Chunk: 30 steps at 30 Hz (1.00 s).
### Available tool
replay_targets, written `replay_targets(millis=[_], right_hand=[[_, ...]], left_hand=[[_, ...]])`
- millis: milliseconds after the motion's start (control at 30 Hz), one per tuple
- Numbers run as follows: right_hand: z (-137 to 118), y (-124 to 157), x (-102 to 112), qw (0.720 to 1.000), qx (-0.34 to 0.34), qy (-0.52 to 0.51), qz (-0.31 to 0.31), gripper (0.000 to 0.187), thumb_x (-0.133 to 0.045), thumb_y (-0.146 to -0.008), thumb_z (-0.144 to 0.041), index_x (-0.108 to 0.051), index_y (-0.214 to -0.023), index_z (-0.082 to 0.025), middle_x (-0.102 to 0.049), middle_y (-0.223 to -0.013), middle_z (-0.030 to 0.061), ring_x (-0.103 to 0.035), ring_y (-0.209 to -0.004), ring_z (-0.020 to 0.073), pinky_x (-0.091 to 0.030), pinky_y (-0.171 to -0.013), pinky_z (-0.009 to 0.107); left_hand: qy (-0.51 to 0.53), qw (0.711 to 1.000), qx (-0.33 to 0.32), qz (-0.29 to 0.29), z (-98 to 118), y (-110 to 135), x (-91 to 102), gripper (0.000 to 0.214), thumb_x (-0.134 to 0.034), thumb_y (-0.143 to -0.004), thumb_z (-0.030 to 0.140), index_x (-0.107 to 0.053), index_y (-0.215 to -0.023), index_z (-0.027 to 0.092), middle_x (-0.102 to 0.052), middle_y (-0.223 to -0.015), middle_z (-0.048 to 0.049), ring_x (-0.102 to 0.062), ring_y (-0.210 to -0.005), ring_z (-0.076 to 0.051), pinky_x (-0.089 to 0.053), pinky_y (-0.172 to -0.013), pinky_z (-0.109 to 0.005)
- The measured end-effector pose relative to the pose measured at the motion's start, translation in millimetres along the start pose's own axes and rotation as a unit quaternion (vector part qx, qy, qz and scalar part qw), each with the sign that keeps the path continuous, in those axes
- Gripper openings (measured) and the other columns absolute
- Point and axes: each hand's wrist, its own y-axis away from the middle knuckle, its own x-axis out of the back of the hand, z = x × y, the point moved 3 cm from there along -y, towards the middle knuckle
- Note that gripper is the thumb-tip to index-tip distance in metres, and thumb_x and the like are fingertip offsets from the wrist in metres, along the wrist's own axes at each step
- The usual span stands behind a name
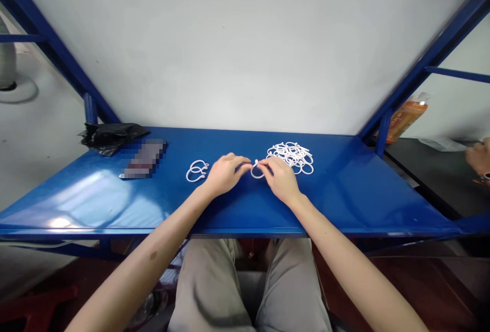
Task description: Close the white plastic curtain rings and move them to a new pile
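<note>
Between my two hands, a little above or on the blue table (pixel 237 214), is a white plastic ring (pixel 258 176) with a small knob at its top. My left hand (pixel 226 173) pinches the ring's left side with thumb and forefinger. On its right side my right hand (pixel 280 176) holds it in a like pinch. A heap of similar white rings (pixel 305 161) lies just behind and to the right of my right hand, partly covered by it. Left of my left hand, a few white rings (pixel 196 171) lie overlapping.
A crumpled black plastic bag (pixel 111 137) and a pixelated flat dark object (pixel 145 159) lie at the table's left. Blue frame posts (pixel 380 135) rise at both sides before a white wall panel. At far right are an orange packet (pixel 408 117) and another person's hand (pixel 479 158).
</note>
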Motion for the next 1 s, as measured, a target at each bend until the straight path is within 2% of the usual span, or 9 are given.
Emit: replay_targets(millis=[67,133,233,367,533,733,867,1000], right_hand=[[11,-7,8,0.998,-0.021,0.032,0.047,0.023,-0.049,-0.103,-0.031,-0.070,-0.098,-0.022,-0.072,-0.097,0.0081,-0.065,-0.093,0.0233,-0.051,-0.087,0.037],[26,-15,13,0.994,-0.047,0.070,0.070,0.022,-0.050,-0.101,-0.028,-0.070,-0.098,-0.021,-0.071,-0.098,0.0093,-0.063,-0.092,0.0250,-0.049,-0.089,0.040],[47,-24,13,0.989,-0.076,0.115,0.055,0.021,-0.051,-0.099,-0.026,-0.071,-0.098,-0.020,-0.071,-0.096,0.0103,-0.060,-0.093,0.0281,-0.048,-0.088,0.043],[55,-30,6,0.988,-0.077,0.131,0.022,0.018,-0.053,-0.096,-0.024,-0.070,-0.097,-0.020,-0.071,-0.091,0.0098,-0.057,-0.093,0.0297,-0.046,-0.088,0.046],[52,-29,3,0.986,-0.062,0.152,0.027,0.024,-0.048,-0.097,-0.026,-0.070,-0.092,-0.021,-0.070,-0.089,0.0111,-0.054,-0.094,0.0312,-0.047,-0.088,0.048],[53,-25,8,0.984,-0.067,0.156,0.042,0.024,-0.049,-0.098,-0.025,-0.071,-0.092,-0.021,-0.070,-0.091,0.0109,-0.055,-0.094,0.0306,-0.048,-0.090,0.047],[46,-22,13,0.985,-0.071,0.147,0.064,0.022,-0.050,-0.098,-0.024,-0.071,-0.094,-0.022,-0.070,-0.094,0.0101,-0.055,-0.095,0.0303,-0.048,-0.090,0.047],[33,-18,13,0.987,-0.066,0.137,0.050,0.022,-0.050,-0.100,-0.025,-0.070,-0.094,-0.022,-0.070,-0.096,0.0090,-0.055,-0.097,0.0287,-0.048,-0.091,0.044]], left_hand=[[-0.097,0.994,0.037,0.029,-14,-2,14.0,0.036,-0.039,-0.103,0.035,-0.073,-0.108,0.024,-0.075,-0.108,-0.0087,-0.064,-0.105,-0.028,-0.048,-0.096,-0.043],[-0.178,0.978,0.106,0.033,-33,-1,27.7,0.035,-0.040,-0.099,0.025,-0.070,-0.115,0.020,-0.072,-0.117,-0.0123,-0.060,-0.113,-0.033,-0.047,-0.097,-0.048],[-0.245,0.949,0.199,0.005,-59,4,41.9,0.039,-0.043,-0.092,0.020,-0.066,-0.122,0.015,-0.067,-0.123,-0.0202,-0.057,-0.117,-0.039,-0.048,-0.094,-0.053],[-0.239,0.931,0.275,-0.038,-76,11,45.8,0.040,-0.038,-0.091,0.021,-0.066,-0.119,0.014,-0.065,-0.120,-0.0221,-0.058,-0.113,-0.040,-0.051,-0.088,-0.053],[-0.220,0.937,0.264,-0.066,-80,12,42.5,0.039,-0.040,-0.090,0.026,-0.068,-0.117,0.018,-0.066,-0.121,-0.0199,-0.059,-0.114,-0.038,-0.054,-0.085,-0.050],[-0.143,0.968,0.179,-0.103,-79,4,35.7,0.043,-0.041,-0.087,0.019,-0.071,-0.118,0.016,-0.070,-0.120,-0.0143,-0.062,-0.118,-0.029,-0.045,-0.108,-0.041],[-0.084,0.980,0.146,-0.107,-77,3,32.4,0.045,-0.044,-0.083,0.018,-0.070,-0.120,0.021,-0.069,-0.125,-0.0096,-0.063,-0.117,-0.026,-0.049,-0.104,-0.036],[-0.078,0.982,0.113,-0.127,-78,4,26.7,0.050,-0.048,-0.079,0.015,-0.069,-0.123,0.024,-0.069,-0.126,-0.0069,-0.062,-0.118,-0.026,-0.048,-0.105,-0.037]])
